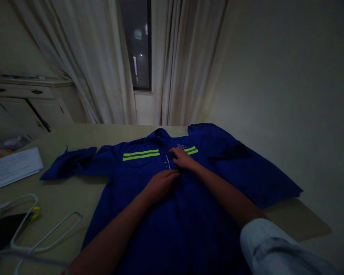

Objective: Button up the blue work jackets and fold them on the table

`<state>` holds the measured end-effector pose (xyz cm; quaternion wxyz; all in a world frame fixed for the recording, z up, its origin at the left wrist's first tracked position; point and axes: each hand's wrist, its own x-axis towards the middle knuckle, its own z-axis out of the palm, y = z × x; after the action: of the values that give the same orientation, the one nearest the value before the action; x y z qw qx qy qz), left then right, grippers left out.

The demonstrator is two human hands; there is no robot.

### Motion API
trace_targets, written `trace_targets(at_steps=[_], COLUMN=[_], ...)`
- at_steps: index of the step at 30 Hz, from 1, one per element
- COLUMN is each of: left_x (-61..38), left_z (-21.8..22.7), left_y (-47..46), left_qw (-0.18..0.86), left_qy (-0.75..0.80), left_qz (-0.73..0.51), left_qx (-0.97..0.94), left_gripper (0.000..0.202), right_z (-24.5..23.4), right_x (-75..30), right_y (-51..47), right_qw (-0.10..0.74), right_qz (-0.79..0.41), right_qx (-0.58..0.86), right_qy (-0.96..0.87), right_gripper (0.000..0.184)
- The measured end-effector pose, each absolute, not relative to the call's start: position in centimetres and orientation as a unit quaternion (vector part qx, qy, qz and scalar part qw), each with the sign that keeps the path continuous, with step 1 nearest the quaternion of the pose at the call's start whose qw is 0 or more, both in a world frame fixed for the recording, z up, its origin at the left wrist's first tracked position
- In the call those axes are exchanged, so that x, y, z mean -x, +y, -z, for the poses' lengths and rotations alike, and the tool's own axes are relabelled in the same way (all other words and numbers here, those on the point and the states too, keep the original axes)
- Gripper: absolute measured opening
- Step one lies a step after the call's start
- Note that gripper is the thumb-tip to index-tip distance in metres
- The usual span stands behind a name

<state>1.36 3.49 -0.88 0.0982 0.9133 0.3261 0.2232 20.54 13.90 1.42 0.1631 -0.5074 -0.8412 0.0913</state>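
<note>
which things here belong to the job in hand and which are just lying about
In the job, by the look of it:
- blue garment
- left hand, on it
- right hand, on it

Apparently just lying about:
- papers
- white cable
- dark flat item

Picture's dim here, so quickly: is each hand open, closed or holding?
Left hand: on the front of the blue garment; grip cannot be told.
Right hand: curled, farther up that front; grip cannot be told.

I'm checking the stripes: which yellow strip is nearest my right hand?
The right strip, by the pale print: your right hand adjoins it in view; the left strip lies farther off.
</note>
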Motion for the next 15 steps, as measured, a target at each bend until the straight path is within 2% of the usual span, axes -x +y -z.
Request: trace_targets(at_steps=[5, 10, 12, 15], left_x=[-1.0, -1.4, -1.8, -1.1], left_z=[0.7, 0.1, -0.9, -2.3], left_y=[3.1, 2.6, 0.5, -5.8], left_qw=[0.050, 0.028, 0.033, 0.077], left_qy=[0.343, 0.355, 0.350, 0.293], left_qz=[-0.200, -0.189, -0.198, -0.218], left_qx=[-0.916, -0.915, -0.915, -0.928], left_gripper=[0.045, 0.046, 0.048, 0.054], right_z=[-2.6, -4.3, -6.0, -10.2], right_x=[-22.6, -23.2, -23.5, -24.8], right_y=[12.5, 7.0, 4.1, -1.2], right_qw=[0.195, 0.194, 0.228, 0.331], right_qz=[-0.075, -0.079, -0.080, -0.078], right_qx=[0.548, 0.496, 0.482, 0.468], right_qy=[-0.810, -0.843, -0.842, -0.815], right_gripper=[0.029, 0.033, 0.027, 0.016])
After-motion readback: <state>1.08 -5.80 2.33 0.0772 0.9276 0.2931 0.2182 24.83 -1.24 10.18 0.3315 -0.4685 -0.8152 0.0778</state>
